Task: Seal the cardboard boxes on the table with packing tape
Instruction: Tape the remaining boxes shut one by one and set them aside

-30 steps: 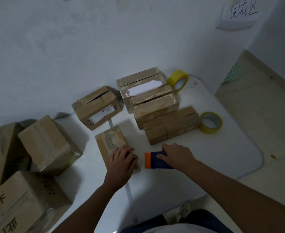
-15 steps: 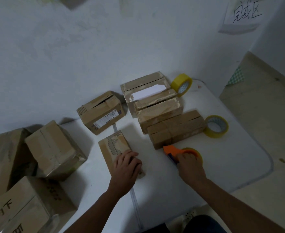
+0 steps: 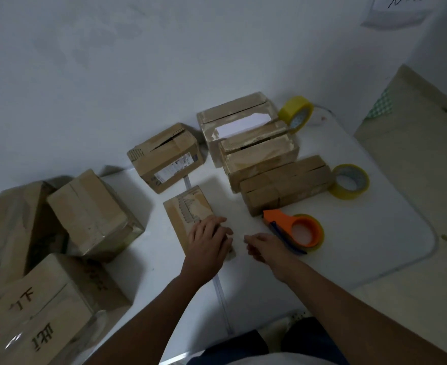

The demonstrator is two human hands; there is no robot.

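Here, the left hand [image 3: 208, 241] rests its straight fingers flat on the small box [image 3: 190, 214] mid-tabletop [image 3: 362, 246], while the right hand [image 3: 265, 246] hovers beside it, fingers loosely curled and holding nothing, just left of the orange tape dispenser [image 3: 297, 229].

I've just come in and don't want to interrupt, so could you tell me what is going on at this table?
A person is taping up cardboard boxes. Their left hand rests on a small flat box in front of them, while the right hand hovers empty beside the orange tape dispenser, which lies on the white table. Two spare yellow tape rolls and several more boxes sit behind.
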